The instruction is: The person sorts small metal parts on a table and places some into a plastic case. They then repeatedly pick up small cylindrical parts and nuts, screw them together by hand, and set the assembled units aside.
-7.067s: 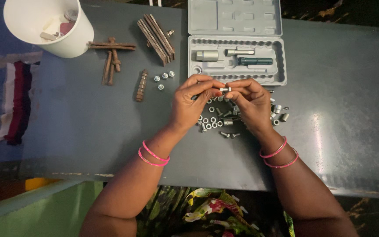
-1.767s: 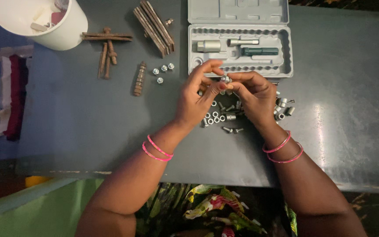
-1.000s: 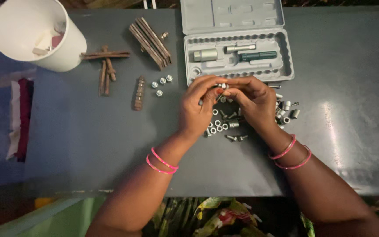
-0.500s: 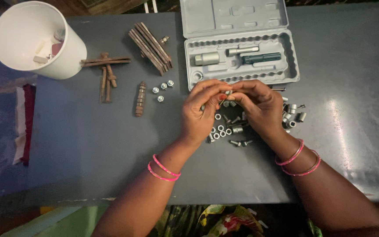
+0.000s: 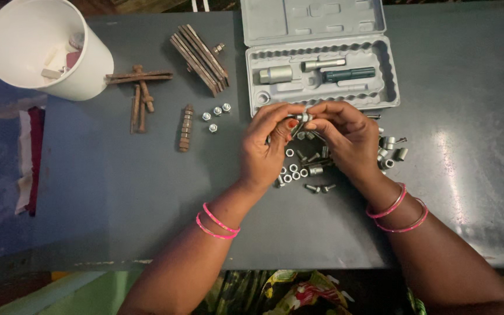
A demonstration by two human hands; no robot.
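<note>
My left hand and right hand meet above the dark worktop, both pinching one small silver socket between their fingertips, just in front of the open grey tool case. Loose sockets and bits lie beneath my hands; rusty bolts and a white bucket sit to the left.
</note>
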